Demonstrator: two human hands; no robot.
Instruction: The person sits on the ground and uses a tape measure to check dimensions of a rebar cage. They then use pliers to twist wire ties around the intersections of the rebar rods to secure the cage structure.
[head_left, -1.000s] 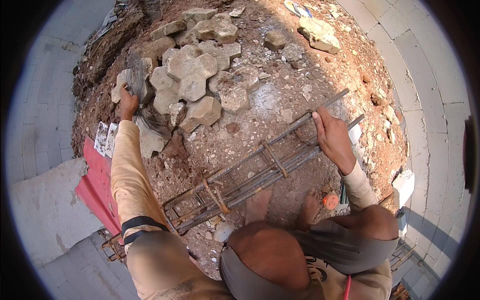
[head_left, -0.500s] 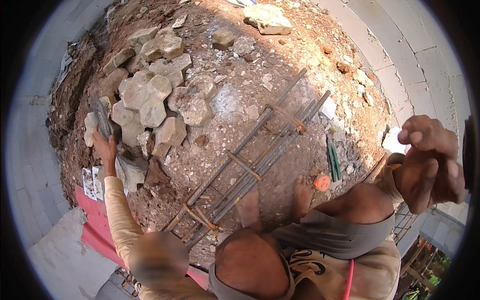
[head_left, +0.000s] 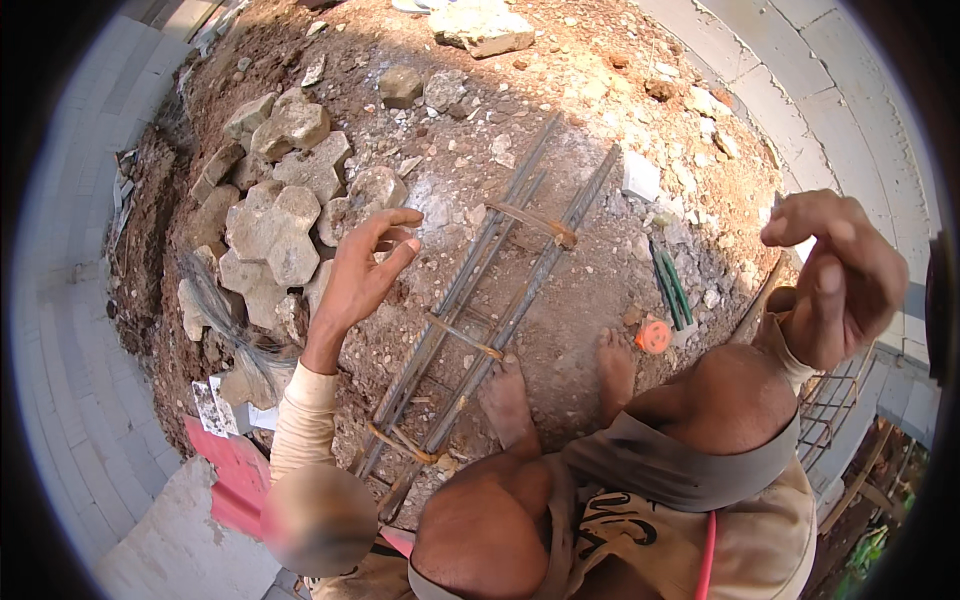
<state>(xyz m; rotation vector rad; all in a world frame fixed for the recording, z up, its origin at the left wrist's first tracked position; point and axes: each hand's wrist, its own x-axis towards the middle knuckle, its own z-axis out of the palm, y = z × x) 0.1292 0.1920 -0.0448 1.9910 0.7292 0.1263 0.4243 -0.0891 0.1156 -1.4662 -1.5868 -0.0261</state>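
Observation:
A rebar cage (head_left: 455, 335) of long steel rods, tied with rusty square stirrups, lies slantwise on the ground in front of my feet. My left hand (head_left: 365, 270) hovers left of it, its fingers and thumb apart and nothing between them. Raised at the right above my knee, my right hand (head_left: 840, 275) has curled fingers. A small grey tip shows by its fingertips, but what it belongs to is unclear. Between the cage and my right hand lie a tool with green handles (head_left: 672, 288) and a round orange object (head_left: 653, 336).
Several concrete paving blocks (head_left: 272, 230) are heaped at the left, with clear crumpled plastic (head_left: 215, 290) beside them. A red sheet (head_left: 235, 480) lies at the lower left. Grey block walls (head_left: 780, 70) border the rubble-strewn soil. A large stone (head_left: 482, 28) sits at the far side.
My left hand has left the plastic by the paving blocks and moved right, toward the rebar cage. My right hand has risen slightly and turned. The view has shifted a little.

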